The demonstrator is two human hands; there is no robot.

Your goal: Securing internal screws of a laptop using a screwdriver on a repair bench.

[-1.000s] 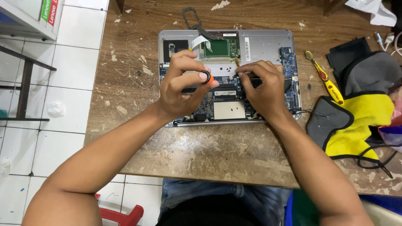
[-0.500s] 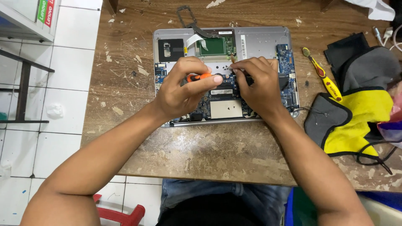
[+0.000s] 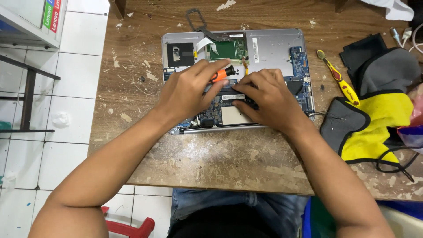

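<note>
A: Where are the hands?

B: Both are over the opened laptop (image 3: 273, 48), which lies bottom-up on the wooden desk (image 3: 220, 158) with its cover off and its boards bare. The left hand (image 3: 187, 94) is closed around a screwdriver (image 3: 222, 73) with an orange and black handle; the handle sticks out between thumb and forefinger, and the tip is hidden under the hand.

A: And the right?

B: The right hand (image 3: 269, 99) lies flat on the middle of the laptop, just beside the left one. Its fingers (image 3: 240, 94) are bent down and pressed on a dark part of the board. Whether they pinch anything I cannot tell; the palm covers it.

A: What shows inside the laptop?

B: A green board (image 3: 224, 49) near the far edge, a black square (image 3: 179, 53) at the far left corner, a white ribbon cable (image 3: 203, 44) between them, and a blue board (image 3: 298, 61) along the right side. A pale square plate (image 3: 232, 115) sits near the front edge, between the wrists.

A: Anything else on the desk?

B: A yellow toothbrush (image 3: 339, 80) lies to the right of the laptop, apart from it. Further right is a grey and yellow cloth (image 3: 379, 119), with a black cord (image 3: 392, 161) looped at its near edge. A thin black frame piece (image 3: 194, 20) lies beyond the laptop's far edge. The desk top is worn and flecked with pale chips.
</note>
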